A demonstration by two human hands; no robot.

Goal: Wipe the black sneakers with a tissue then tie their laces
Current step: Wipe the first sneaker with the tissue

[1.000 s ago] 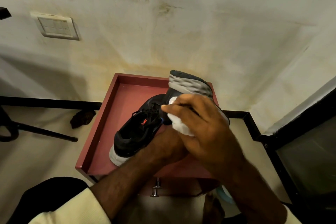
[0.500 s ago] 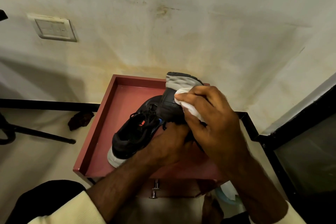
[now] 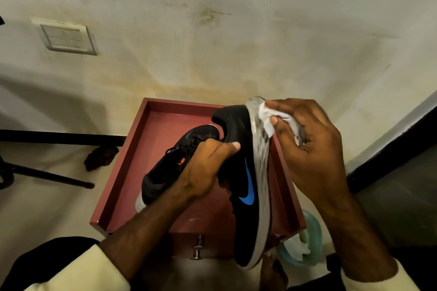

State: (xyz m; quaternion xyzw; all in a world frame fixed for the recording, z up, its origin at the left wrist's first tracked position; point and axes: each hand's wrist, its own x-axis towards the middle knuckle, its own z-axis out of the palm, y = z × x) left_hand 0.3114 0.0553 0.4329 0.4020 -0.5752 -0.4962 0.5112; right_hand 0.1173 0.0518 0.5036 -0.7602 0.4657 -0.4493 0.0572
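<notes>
From the head camera, a small red table (image 3: 123, 172) with a raised rim stands against a stained wall.

The left hand (image 3: 208, 168) grips one black sneaker (image 3: 238, 149) near its opening, with the thumb lying on its side. This sneaker is lifted and turned on its side. It has a blue mark, and its grey sole (image 3: 260, 160) faces right. Its heel is up over the far right corner of the table. Its toe pokes out past the near edge, toward the person.

The right hand (image 3: 314, 149) pinches a white tissue (image 3: 267, 118) between thumb and fingers. The tissue is pressed on the grey sole at the heel end.

The other black sneaker (image 3: 165, 172) lies on the table, partly behind the left hand. Its toe points to the near left corner, and it has a small orange mark on top.

Under the near edge is a drawer with a shiny knob (image 3: 197, 248). Low by the near right corner sits a pale green tissue pack (image 3: 312, 238) with a white sheet sticking out.

A switch plate (image 3: 66, 38) is on the wall at the left. A dark lump (image 3: 101, 156) and a black pole (image 3: 47, 176) lie on the floor to the left of the table.
</notes>
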